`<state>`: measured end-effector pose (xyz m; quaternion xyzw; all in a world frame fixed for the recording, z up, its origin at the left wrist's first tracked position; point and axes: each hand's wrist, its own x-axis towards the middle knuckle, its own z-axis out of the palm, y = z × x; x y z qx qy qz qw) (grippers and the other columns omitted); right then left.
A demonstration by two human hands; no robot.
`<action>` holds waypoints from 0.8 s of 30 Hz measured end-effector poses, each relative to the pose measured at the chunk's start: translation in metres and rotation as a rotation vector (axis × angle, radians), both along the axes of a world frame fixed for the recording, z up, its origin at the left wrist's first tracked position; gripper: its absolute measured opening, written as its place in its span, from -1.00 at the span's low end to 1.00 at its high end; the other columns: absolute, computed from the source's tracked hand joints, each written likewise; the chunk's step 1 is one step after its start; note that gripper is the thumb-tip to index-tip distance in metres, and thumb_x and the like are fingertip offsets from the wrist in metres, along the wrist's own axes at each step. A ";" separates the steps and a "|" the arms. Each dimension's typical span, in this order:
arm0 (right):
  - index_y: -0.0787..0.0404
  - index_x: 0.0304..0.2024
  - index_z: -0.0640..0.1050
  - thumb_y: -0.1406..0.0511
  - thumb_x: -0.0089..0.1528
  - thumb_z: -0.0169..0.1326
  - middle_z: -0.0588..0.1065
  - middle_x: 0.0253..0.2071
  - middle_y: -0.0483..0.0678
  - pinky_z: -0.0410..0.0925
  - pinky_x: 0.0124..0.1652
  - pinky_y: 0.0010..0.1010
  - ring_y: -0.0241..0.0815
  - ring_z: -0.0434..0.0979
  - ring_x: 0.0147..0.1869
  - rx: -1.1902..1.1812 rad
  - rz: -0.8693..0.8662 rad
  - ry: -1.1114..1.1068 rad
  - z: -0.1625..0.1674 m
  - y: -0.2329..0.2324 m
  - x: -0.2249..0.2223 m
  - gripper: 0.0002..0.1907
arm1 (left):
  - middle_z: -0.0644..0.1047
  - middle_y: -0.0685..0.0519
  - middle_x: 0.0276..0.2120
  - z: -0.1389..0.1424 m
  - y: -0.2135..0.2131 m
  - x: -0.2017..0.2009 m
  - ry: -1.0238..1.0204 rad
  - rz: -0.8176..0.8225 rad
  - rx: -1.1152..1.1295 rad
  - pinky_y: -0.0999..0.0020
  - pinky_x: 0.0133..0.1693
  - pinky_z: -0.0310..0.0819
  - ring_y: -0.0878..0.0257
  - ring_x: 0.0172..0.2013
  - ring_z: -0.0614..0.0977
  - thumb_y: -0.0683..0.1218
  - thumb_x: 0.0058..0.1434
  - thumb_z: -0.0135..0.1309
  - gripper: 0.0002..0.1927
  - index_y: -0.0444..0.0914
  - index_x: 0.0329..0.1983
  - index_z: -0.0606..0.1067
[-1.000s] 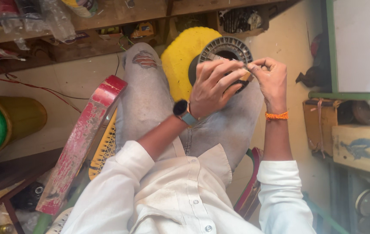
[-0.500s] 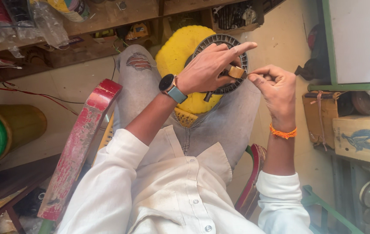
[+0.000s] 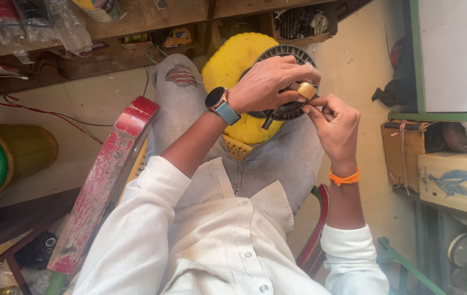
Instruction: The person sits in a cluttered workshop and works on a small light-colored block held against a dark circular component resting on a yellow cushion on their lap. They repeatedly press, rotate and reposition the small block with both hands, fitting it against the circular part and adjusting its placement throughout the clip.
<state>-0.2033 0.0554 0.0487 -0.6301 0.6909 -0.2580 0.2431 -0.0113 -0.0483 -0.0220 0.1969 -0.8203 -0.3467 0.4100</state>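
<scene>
Left grip: our left hand (image 3: 269, 82) lies curled over the dark round ribbed part (image 3: 287, 82), fingers pressed down on its face and reaching toward its 3 o'clock rim.
Right grip: our right hand (image 3: 334, 128) comes in from 4 o'clock, thumb and fingertips pinched together on a small brass-coloured cylinder (image 3: 305, 90) at the part's edge; we cannot tell whether the piece is loose or fixed to the part.
Where it sits: the ribbed part rests on a yellow round disc (image 3: 233, 63) across our lap, on the grey jeans (image 3: 277, 158), with a thin dark stem (image 3: 269, 119) poking out at about 6 o'clock.
Handling, ribbed part: we judge it stiff and fairly light, probably moulded, with thin ribs that could crack under a hard squeeze; the rim is the safest hold.
Handling, brass piece: small, smooth and hard, so likely slippery; a fingertip pinch across its sides suits it.
Wrists: a smartwatch (image 3: 221, 105) on the left, an orange thread band (image 3: 344, 177) on the right.
Around: a worn red chair arm (image 3: 107, 175) at 8 o'clock, a cluttered wooden shelf (image 3: 135, 16) at 11 o'clock, cardboard boxes (image 3: 452, 180) at 3 o'clock.
</scene>
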 end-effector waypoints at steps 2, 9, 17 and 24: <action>0.37 -0.23 0.60 0.44 0.27 0.30 0.31 -0.54 -0.03 0.12 -0.44 -0.47 -0.36 0.19 -0.49 -0.101 0.054 0.099 -0.001 0.002 0.007 -0.88 | 0.59 0.16 -0.21 0.002 0.000 0.001 0.015 -0.015 -0.051 0.19 -0.10 0.46 0.14 -0.14 0.56 -0.07 0.15 0.33 -0.61 -0.07 0.03 0.50; 0.34 -0.15 0.59 0.50 0.27 0.21 0.57 -0.24 0.07 0.43 -0.19 -0.33 -0.07 0.61 -0.20 -0.297 0.220 0.181 -0.008 0.009 0.016 -0.90 | 0.54 0.11 -0.09 0.001 0.000 0.001 0.125 -0.004 -0.060 0.21 -0.07 0.48 0.12 -0.07 0.57 -0.07 0.18 0.33 -0.63 -0.15 0.01 0.49; 0.28 -0.18 0.61 0.50 0.25 0.22 0.58 -0.26 0.06 0.43 -0.22 -0.26 0.04 0.61 -0.23 -0.292 0.278 0.225 -0.034 0.009 0.026 -0.88 | 0.51 0.08 -0.09 -0.011 0.001 -0.007 0.099 0.086 -0.085 0.19 -0.04 0.44 0.07 -0.05 0.55 -0.03 0.12 0.37 -0.58 -0.17 0.02 0.51; 0.28 -0.16 0.61 0.51 0.25 0.22 0.57 -0.26 0.07 0.44 -0.19 -0.26 0.05 0.61 -0.21 -0.315 0.266 0.230 -0.034 0.013 0.035 -0.87 | 0.50 0.09 -0.02 -0.010 0.006 -0.006 0.126 0.118 -0.049 0.14 0.06 0.40 0.07 0.03 0.47 -0.04 0.11 0.36 -0.57 -0.14 0.03 0.51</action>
